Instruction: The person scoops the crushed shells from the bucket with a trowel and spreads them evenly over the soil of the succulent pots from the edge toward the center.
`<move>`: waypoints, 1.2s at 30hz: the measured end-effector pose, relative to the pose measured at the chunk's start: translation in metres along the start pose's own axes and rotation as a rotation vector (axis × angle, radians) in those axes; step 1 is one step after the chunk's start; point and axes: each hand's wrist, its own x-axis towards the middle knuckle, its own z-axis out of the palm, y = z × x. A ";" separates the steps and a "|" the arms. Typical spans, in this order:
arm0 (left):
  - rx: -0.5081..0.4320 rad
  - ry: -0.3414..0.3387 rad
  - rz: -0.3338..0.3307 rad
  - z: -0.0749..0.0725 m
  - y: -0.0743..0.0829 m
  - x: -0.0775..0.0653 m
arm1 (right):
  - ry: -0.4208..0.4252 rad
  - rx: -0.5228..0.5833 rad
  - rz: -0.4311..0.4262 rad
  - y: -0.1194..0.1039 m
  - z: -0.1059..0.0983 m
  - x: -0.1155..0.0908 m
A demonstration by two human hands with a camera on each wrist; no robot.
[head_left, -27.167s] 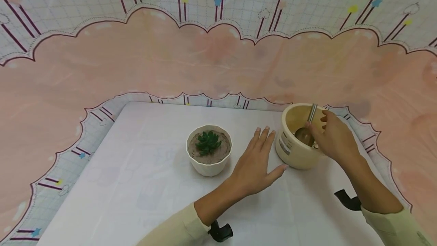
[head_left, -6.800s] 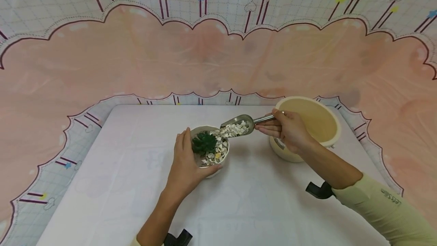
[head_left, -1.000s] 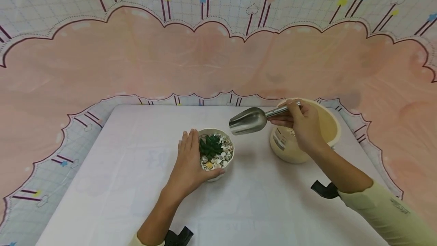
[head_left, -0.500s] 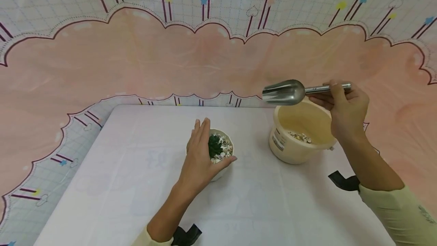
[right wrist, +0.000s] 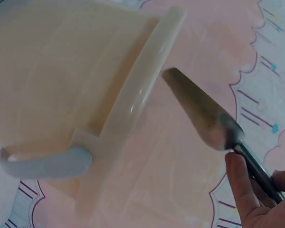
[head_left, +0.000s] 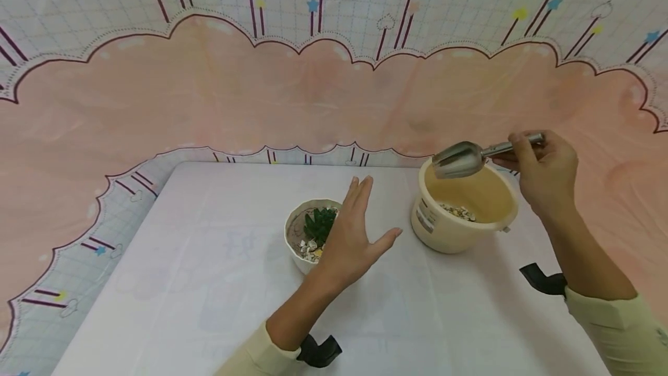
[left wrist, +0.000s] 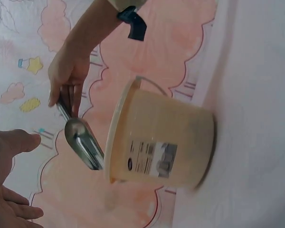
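My right hand [head_left: 550,173] grips the handle of a metal scoop [head_left: 461,159], held over the cream bucket [head_left: 449,239]. In the right wrist view the scoop [right wrist: 204,114] hangs beside the bucket's rim, and no pebbles show in it. Small pebbles [head_left: 459,212] lie at the bottom of the bucket. My left hand [head_left: 349,242] has its fingers straight and thumb spread, in front of the white plant pot [head_left: 301,263], hiding its right side. A green succulent [head_left: 318,224] stands in that pot, with pebbles around part of it and bare soil at the left.
The pot and bucket stand on a white-covered table [head_left: 209,283]. A pink curtain [head_left: 313,97] with drawn cloud edges hangs behind it. The bucket has a label [left wrist: 154,156] and a thin handle [right wrist: 47,164].
Pebbles now lie on soil that was bare earlier, poured from the scoop. My left hand has left the pot and moved right. My right hand has carried the scoop right, over the bucket.
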 end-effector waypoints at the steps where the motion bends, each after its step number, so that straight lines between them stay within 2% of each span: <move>1: -0.004 -0.014 0.000 0.004 0.002 0.002 | -0.025 -0.112 0.010 0.000 -0.002 0.000; 3: -0.013 -0.040 -0.002 0.012 0.007 0.005 | -0.071 -0.286 0.020 0.001 -0.005 0.001; 6: -0.015 -0.074 0.004 0.025 0.012 0.010 | -0.137 -0.400 0.045 0.003 -0.005 0.003; 14: -0.022 -0.133 0.015 0.059 0.025 0.030 | -0.294 -0.436 0.047 0.004 0.002 0.011; 19: 0.027 -0.148 -0.030 0.075 0.029 0.041 | -0.382 -0.493 0.036 0.008 0.008 0.019; 23: 0.120 -0.159 -0.053 0.087 0.032 0.050 | -0.463 -0.513 0.045 0.009 0.014 0.028; 29: 0.213 -0.169 -0.093 0.101 0.029 0.058 | -0.616 -0.556 0.042 0.013 0.022 0.038; 36: 0.235 -0.165 -0.117 0.109 0.025 0.061 | -0.707 -0.570 0.043 0.023 0.029 0.047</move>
